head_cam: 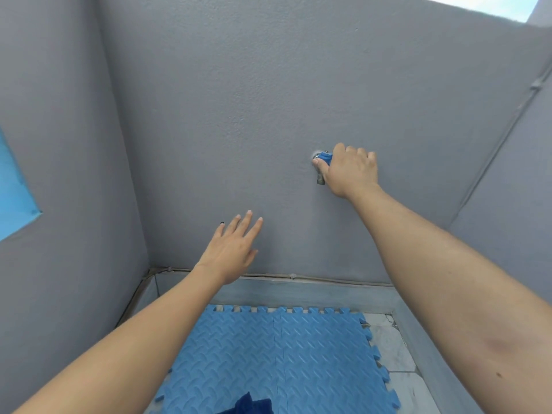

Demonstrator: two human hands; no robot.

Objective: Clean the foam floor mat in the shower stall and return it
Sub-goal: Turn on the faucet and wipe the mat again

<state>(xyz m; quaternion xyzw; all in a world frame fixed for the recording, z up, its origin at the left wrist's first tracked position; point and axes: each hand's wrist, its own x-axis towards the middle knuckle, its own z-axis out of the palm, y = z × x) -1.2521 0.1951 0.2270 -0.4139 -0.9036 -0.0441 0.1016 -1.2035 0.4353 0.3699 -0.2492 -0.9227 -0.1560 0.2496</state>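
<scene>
Mat (277, 357) lay flat below; right hand (349, 171) gripped the tap (323, 162) on the far wall, left hand (233, 249) hung open, fingers spread.

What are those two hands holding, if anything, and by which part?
The right hand grips the wall tap by its blue handle. The left hand holds nothing, its fingers spread in the air.
</scene>
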